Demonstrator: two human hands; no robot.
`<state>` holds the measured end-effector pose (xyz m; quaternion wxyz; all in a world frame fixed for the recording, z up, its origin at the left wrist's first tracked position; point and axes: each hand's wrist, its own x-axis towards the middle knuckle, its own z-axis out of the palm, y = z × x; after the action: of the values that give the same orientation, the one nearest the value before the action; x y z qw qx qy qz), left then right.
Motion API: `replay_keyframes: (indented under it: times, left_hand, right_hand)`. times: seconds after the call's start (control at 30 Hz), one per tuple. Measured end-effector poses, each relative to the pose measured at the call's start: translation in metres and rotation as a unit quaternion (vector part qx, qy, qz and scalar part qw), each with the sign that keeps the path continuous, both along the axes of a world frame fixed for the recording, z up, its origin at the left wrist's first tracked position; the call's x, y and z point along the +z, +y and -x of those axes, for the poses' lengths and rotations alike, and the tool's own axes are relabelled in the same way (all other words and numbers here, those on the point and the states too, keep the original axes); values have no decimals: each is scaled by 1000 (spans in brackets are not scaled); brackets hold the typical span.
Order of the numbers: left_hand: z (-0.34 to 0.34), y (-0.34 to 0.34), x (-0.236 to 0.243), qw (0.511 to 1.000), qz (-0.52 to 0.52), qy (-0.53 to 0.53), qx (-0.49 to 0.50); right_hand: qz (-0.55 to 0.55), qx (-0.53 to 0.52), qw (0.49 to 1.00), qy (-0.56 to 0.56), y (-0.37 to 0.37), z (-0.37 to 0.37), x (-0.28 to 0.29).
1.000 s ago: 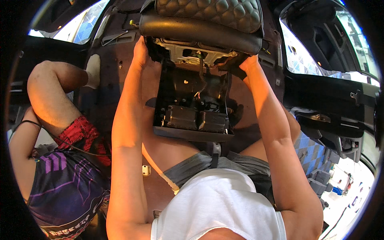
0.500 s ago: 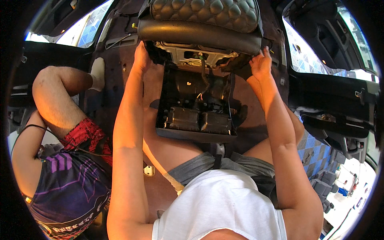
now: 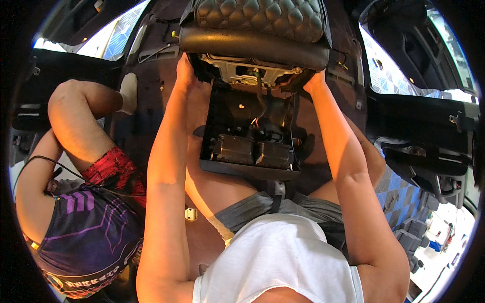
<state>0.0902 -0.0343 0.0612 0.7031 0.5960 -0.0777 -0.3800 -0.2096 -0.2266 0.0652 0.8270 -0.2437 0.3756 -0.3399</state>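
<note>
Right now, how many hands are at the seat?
2: the left hand at the lower left corner of the black seat, the right hand at its lower right corner. Both are partly hidden; any behind the seat wouldn't show.

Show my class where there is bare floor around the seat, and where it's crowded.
Mostly bare carpet shows between the black housing and the right forearm, and between the left forearm and the co-worker's sock. Crowded: beneath the seat, with the left hand, right hand, metal frame and cable.
</note>
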Motion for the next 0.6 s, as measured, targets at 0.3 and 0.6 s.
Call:
replay_keyframes:
  times: [0.3, 0.6]
  left_hand:
    - [8, 40, -32, 997, -39, -35, -49]
    - [54, 106, -72, 859, -344, -144, -350]
  right_hand:
    - [135, 70, 940, 306, 54, 90, -61]
    - [-88, 104, 933, 334, 183, 143, -144]
